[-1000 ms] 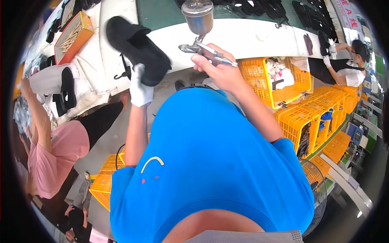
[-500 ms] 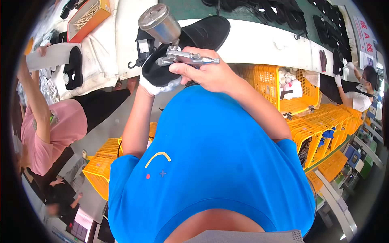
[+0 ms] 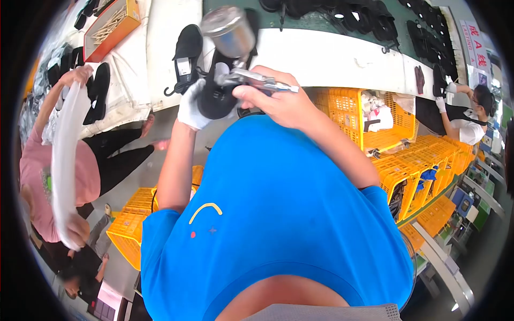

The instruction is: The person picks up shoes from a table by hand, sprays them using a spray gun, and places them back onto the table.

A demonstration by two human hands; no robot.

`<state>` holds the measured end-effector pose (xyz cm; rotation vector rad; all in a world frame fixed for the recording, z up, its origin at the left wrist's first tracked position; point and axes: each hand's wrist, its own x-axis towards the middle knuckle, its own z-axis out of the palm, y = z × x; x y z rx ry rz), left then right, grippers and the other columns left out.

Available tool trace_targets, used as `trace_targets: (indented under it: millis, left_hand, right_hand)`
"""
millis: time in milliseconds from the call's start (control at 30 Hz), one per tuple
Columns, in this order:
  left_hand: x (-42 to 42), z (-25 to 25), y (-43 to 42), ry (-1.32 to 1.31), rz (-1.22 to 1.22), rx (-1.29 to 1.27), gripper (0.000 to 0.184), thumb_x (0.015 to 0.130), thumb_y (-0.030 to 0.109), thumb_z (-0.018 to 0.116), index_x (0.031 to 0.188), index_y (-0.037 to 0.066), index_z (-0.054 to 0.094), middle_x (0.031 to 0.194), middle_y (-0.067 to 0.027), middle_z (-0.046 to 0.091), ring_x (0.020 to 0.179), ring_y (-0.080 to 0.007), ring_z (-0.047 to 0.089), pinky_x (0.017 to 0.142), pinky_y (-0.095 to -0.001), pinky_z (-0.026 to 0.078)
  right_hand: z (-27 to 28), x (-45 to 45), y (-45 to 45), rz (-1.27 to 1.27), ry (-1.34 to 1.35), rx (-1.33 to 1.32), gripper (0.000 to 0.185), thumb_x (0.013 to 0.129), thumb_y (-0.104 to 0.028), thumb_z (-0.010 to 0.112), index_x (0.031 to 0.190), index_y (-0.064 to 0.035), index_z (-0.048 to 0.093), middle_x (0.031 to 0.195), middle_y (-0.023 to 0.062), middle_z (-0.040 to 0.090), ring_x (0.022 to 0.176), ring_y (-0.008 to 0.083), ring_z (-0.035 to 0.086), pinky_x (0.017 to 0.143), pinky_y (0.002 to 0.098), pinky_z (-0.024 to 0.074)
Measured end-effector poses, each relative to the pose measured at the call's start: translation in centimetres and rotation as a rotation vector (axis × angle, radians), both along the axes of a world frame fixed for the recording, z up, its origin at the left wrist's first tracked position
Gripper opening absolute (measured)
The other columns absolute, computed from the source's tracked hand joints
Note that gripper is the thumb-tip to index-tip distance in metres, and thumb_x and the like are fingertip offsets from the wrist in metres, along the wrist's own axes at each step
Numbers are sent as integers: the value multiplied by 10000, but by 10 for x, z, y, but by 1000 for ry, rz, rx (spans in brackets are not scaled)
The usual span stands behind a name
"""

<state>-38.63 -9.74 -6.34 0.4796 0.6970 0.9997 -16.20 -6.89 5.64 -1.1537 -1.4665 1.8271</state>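
My left hand, in a white glove, is closed round the near end of a black shoe above the front edge of the white table. Bare, my right hand grips a metal spray gun with a silver cup on top. The gun's nozzle is over the shoe's opening and points left; the cup hides part of the shoe. Another black shoe with a white label and a black hook lies on the table just left of the held one.
Yellow crates stand to the right below the table edge. Rows of black shoes lie on the green surface behind. An orange box of sticks is at the upper left. A person in pink holds a white sheet; another person works at right.
The shoe swung from the left in front of me to under the gun, then its far end turned to point away. My right hand moved left with the gun. The person in pink stretched out the sheet.
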Motion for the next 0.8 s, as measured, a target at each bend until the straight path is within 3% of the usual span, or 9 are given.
trace_targets:
  millis: [33,67,200,300,367,633,700,767,800]
  left_hand:
    - [7,12,-2,-248,66,-154,665,940,202,637,1535,101,358,1438,-72,519,1257,-204,542,1064,-364,437]
    - [11,3,0,-1,118,-13,779,959,97,600,1606,103,165,1516,-48,418,1328,-194,469,1119,-360,382]
    - [9,-31,2,682,341,286,999,820,112,783,1565,24,123,1493,-164,361,1349,-269,396,1146,-383,327]
    - [10,-15,-8,986,366,322,982,762,98,827,1512,-5,202,1441,-173,395,1322,-266,410,1136,-385,339]
    - [21,4,-12,789,428,213,966,737,61,837,1489,-9,235,1411,-165,415,1293,-256,435,1118,-379,359]
    - [19,-7,-15,812,442,263,949,747,14,815,1500,14,238,1422,-161,415,1302,-252,438,1104,-362,382]
    - [15,-14,-14,671,412,234,948,823,9,753,1561,20,158,1355,-154,499,1250,-241,501,1081,-341,410]
    - [15,-15,-13,453,360,7,849,935,36,641,1591,20,102,1236,-124,591,1153,-200,573,1050,-309,441]
    - [15,-24,-8,478,332,187,730,1011,70,532,1590,1,91,1149,-99,635,1089,-155,606,1034,-288,455]
  right_hand:
    - [-4,8,-1,-50,-72,93,210,937,-233,725,962,-33,668,779,27,679,739,84,653,675,256,523]
    - [-11,16,-5,-97,-145,185,235,936,-274,728,981,-48,686,767,24,684,720,80,649,665,258,516]
    - [-27,35,-4,-244,-145,135,235,952,-281,706,948,-47,681,731,26,670,684,68,606,636,249,488]
    - [-27,37,-1,-223,-218,122,242,948,-290,709,935,-50,683,720,25,665,666,68,591,624,259,484]
    - [-28,37,-1,-174,-247,180,257,933,-310,722,924,-55,687,704,48,651,635,97,579,614,278,479]
    - [-37,37,-2,-92,-514,429,252,929,-296,726,911,-46,693,729,37,667,687,111,618,643,287,497]
    - [-46,40,-5,-136,-469,382,269,915,-320,734,919,-55,692,739,64,668,677,153,623,643,304,501]
    - [-48,42,-6,-163,-420,340,288,902,-345,743,927,-63,691,750,92,670,668,195,628,642,322,505]
    - [-46,44,-7,-199,-375,238,271,913,-331,732,941,-65,690,749,69,673,674,161,628,646,303,503]
